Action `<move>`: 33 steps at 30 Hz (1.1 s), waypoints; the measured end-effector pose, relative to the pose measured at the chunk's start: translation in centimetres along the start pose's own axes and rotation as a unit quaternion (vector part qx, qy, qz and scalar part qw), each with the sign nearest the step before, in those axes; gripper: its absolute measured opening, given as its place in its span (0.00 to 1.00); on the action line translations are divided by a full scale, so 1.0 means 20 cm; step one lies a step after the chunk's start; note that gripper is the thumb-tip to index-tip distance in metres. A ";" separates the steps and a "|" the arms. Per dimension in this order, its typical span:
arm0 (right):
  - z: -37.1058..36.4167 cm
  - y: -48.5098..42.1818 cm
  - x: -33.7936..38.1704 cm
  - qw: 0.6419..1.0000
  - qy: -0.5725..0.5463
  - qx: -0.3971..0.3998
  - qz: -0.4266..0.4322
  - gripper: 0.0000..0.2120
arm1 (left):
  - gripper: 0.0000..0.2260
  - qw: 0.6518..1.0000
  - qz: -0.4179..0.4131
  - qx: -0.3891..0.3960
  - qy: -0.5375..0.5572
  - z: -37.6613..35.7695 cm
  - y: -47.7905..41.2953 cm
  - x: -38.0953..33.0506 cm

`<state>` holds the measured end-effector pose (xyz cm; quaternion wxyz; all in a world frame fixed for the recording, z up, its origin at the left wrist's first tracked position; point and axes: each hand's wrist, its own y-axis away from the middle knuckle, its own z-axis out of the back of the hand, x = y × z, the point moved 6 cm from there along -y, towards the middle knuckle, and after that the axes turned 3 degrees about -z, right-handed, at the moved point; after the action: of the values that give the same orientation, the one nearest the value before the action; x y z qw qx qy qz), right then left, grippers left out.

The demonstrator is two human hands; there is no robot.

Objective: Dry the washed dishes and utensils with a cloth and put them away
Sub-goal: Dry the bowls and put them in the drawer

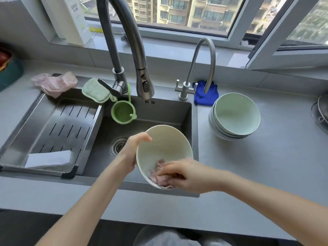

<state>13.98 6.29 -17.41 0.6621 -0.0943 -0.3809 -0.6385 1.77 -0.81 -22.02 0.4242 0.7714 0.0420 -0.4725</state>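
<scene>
1. Left hand (pixel 132 151) grips the rim of a pale green round bowl (pixel 165 144), which is held tilted above the dark steel sink (pixel 159 110).
2. Right hand (pixel 182 174) clutches a crumpled pink cloth (pixel 159 177), pressed against the bowl's lower inner wall.
3. A stack of pale green bowls (pixel 236 114) stands on the grey counter (pixel 266 166), right of the sink, just beside a blue cloth (pixel 204 96).
</scene>
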 end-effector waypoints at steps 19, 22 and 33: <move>0.47 0.21 -0.09 0.914 0.192 -0.352 -0.057 0.16 | 0.16 0.998 -0.052 0.004 -0.037 -0.05 -0.07 -0.10; 0.31 0.10 -0.06 0.921 0.336 -0.191 0.033 0.22 | 0.21 0.997 -0.046 0.053 -0.020 -0.12 -0.04 -0.11; -0.02 0.08 -0.11 0.988 -0.035 0.046 -0.141 0.34 | 0.15 0.996 -0.009 0.021 0.087 -0.23 -0.02 -0.01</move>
<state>15.89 8.07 -18.45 0.5554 -0.0312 -0.4423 -0.7035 4.72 2.76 -21.23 0.3989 0.8178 0.0757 -0.4078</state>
